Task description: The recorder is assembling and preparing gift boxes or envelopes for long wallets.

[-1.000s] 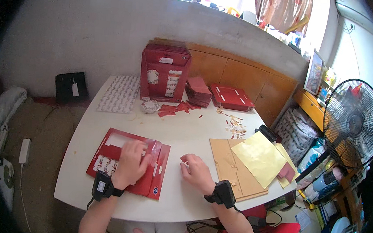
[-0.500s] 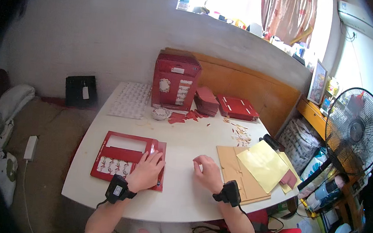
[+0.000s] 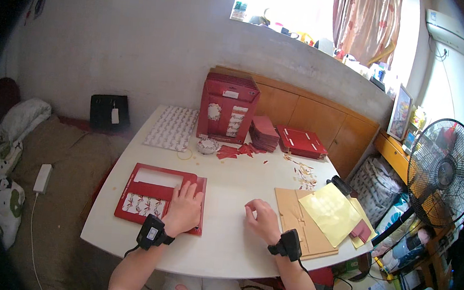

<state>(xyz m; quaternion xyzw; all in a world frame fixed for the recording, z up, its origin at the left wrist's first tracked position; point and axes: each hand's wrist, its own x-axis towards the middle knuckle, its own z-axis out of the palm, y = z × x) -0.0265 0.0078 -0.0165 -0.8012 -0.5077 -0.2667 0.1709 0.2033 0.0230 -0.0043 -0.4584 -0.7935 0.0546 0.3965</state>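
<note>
**Hands down on the table**

Left hand point(image 3: 183, 213) lies flat and open on the red card point(image 3: 151, 196), a flat sheet with a white window. Right hand point(image 3: 261, 219) is loosely curled, empty, beside brown sheets point(image 3: 296, 226). Beyond both: tall red box point(image 3: 227, 107), white labels.

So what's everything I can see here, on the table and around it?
flat red card: one, red with a white window, front left of table, under the left hand
tall red box: one, upright at the back of the table
stack of red cards: one, right of the box
flat red tray: one, back right
white patterned sheet: one, back left
brown sheets: a few, front right
yellow sheet: one, on the brown sheets
table: one, white
fan: one, black, far right
black bag: one, by the wall
left hand: flat on the red card, wrist strap
right hand: curled on the table, wrist strap
</note>
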